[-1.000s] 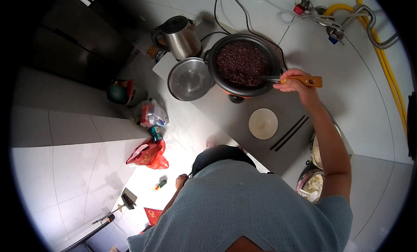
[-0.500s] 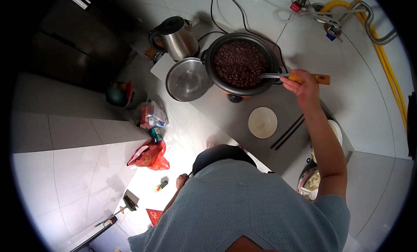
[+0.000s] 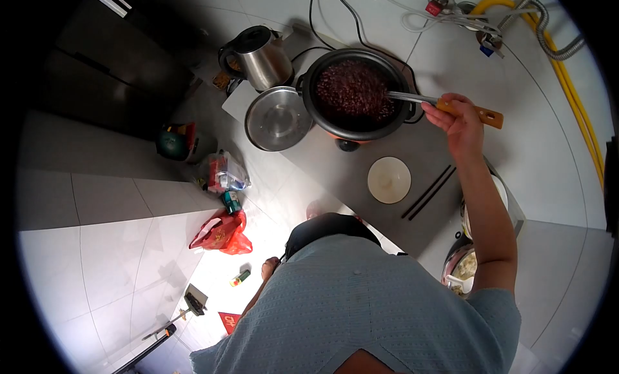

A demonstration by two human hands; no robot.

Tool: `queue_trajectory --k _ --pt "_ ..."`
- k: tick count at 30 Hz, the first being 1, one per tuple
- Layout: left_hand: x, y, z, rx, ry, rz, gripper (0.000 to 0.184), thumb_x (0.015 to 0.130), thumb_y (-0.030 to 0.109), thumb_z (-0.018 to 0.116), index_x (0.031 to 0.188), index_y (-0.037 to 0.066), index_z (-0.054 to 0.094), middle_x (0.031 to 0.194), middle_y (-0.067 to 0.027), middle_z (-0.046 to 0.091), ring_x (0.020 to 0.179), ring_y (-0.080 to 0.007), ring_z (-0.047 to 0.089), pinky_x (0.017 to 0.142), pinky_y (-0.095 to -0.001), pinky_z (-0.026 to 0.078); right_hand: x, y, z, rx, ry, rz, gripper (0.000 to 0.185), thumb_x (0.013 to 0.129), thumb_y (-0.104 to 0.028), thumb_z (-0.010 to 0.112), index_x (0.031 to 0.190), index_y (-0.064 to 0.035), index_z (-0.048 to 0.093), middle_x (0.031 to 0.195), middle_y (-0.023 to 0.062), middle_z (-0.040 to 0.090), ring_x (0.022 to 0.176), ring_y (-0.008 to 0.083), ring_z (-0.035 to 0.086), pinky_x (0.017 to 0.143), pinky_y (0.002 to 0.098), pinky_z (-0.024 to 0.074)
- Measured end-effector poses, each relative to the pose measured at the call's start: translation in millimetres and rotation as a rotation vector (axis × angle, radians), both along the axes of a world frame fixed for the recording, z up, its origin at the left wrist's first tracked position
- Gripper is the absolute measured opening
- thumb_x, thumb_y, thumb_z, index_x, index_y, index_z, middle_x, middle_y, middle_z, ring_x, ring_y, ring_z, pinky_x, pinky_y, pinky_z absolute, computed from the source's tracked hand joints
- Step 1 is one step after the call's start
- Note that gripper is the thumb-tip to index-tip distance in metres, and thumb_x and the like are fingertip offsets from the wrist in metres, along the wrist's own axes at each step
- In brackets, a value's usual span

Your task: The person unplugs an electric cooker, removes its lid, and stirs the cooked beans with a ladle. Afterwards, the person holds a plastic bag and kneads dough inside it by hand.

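My right hand (image 3: 463,126) is closed around the orange handle of a metal utensil (image 3: 412,98), whose far end dips into the dark red beans (image 3: 354,90). The beans fill much of a black round pot (image 3: 316,119) with an orange base. Below the pot on the grey counter lie a white bowl (image 3: 389,180) and a pair of black chopsticks (image 3: 429,192). My left hand (image 3: 270,268) hangs low beside my body, its fingers curled near a thin dark item I cannot make out.
A steel lid (image 3: 278,118) and a steel kettle (image 3: 261,58) are left of the pot. Another pot with pale food (image 3: 465,267) stands by my right arm. Yellow hoses (image 3: 567,90) run along the wall. A red bag (image 3: 224,233) lies on the floor.
My right hand has shifted right, and the utensil with it; its handle now slants down to the right. The beans have shifted toward the upper left, baring a dark patch low in the pot.
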State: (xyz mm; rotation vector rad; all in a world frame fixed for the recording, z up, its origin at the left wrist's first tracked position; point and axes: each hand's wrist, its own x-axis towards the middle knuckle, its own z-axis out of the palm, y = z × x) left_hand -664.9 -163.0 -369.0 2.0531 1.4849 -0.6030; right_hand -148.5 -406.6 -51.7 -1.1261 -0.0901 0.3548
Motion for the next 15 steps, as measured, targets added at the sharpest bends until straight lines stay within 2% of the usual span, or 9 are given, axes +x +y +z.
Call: queue_trajectory --k 5,7,8,10,11,13,15 --pt "1.1 -1.6 -4.9 0.051 0.045 0.021 0.021 0.079 0.028 0.058 0.088 0.014 0.069 0.085 -0.015 0.067 0.083 -0.032 0.065 0.071 -0.0412 0.05 -14.1 2.8 2.6 -0.03 -0.177 0.067 0.019 0.085 -0.005 0.049 0.1 0.0051 0.053 0.096 0.0126 0.06 0.091 0.0366 0.065 0.079 0.0378 0.0557" --pt "2.0 -0.5 -0.1 0.015 0.03 0.027 0.021 0.079 0.029 0.057 0.088 0.014 0.069 0.085 -0.0152 0.067 0.084 -0.0318 0.065 0.072 -0.0412 0.05 -24.5 5.3 2.5 -0.198 -0.498 0.092 0.018 0.082 -0.001 0.052 0.1 0.0023 0.055 0.093 0.0116 0.06 0.09 0.0288 0.066 0.075 0.0333 0.0546" --pt "0.5 1.7 -0.8 0.015 0.029 0.025 0.021 0.079 0.029 0.057 0.088 0.014 0.069 0.085 -0.0152 0.067 0.084 -0.0318 0.065 0.072 -0.0412 0.05 -27.0 3.2 6.8 -0.198 -0.499 0.09 0.018 0.082 -0.001 0.052 0.1 0.0023 0.055 0.093 0.0116 0.06 0.09 0.0288 0.066 0.075 0.0333 0.0546" --pt "-5.4 11.0 -7.1 -0.099 0.016 -0.003 0.02 0.078 0.028 0.058 0.086 0.013 0.068 0.082 -0.0154 0.067 0.081 -0.032 0.065 0.069 -0.0415 0.05 -31.1 -0.9 20.8 -0.633 -1.223 0.249 0.024 0.076 0.001 0.058 0.099 -0.0027 0.058 0.097 0.012 0.062 0.085 0.0246 0.067 0.071 0.0301 0.0533" --pt "-13.9 14.8 -21.3 -0.099 0.015 -0.005 0.02 0.078 0.028 0.058 0.086 0.013 0.068 0.082 -0.0154 0.067 0.081 -0.032 0.065 0.069 -0.0415 0.05 -34.2 -0.2 22.8 -0.634 -1.223 0.247 0.024 0.076 0.001 0.058 0.099 -0.0027 0.058 0.097 0.012 0.062 0.085 0.0246 0.067 0.071 0.0301 0.0533" --pt "-41.3 18.2 -64.5 -0.099 -0.087 -0.149 0.018 0.078 0.026 0.059 0.084 0.012 0.068 0.078 -0.0155 0.066 0.076 -0.0323 0.065 0.065 -0.0416 0.05 -42.9 4.0 25.6 -0.629 -1.399 0.241 0.03 0.07 0.001 0.062 0.099 -0.0069 0.059 0.101 0.0133 0.063 0.081 0.0251 0.067 0.069 0.0304 0.053" --pt "-41.1 17.1 -63.8 -0.089 -0.093 -0.149 0.017 0.077 0.025 0.059 0.083 0.011 0.067 0.076 -0.0154 0.066 0.074 -0.0324 0.065 0.064 -0.0418 0.049 -49.4 4.1 29.4 -0.652 -1.424 0.237 0.03 0.068 0.002 0.063 0.097 -0.0069 0.059 0.103 0.0142 0.063 0.08 0.0272 0.066 0.069 0.0307 0.0531"
